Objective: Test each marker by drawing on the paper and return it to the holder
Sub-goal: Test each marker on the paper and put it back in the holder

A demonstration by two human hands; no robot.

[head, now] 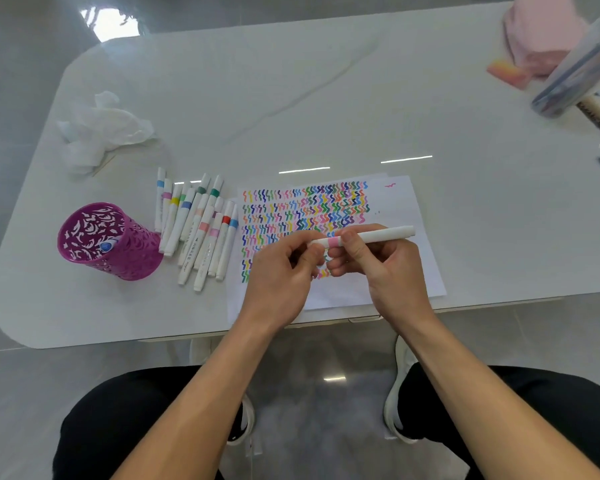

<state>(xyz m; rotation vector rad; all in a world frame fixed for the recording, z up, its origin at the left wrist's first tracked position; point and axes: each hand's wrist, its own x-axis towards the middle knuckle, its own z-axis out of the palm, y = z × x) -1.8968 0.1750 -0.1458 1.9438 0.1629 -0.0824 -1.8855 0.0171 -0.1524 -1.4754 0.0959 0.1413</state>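
Both hands hold one white marker with a pink band (378, 235) level above the paper (399, 216). My right hand (378, 268) grips the barrel, and my left hand (284, 268) pinches the cap end beside the pink band. Rows of coloured squiggles fill most of the paper. A pile of several white markers with coloured bands (198, 223) lies left of the paper. Further left stands the purple cut-out holder (108, 242), with one blue-tipped marker inside.
Crumpled white tissue (101, 129) lies at the back left of the white table (326, 98). At the far right are a clear plastic case (575, 71), a pink cloth (541, 29) and small items. My knees and shoes show below the table's front edge.
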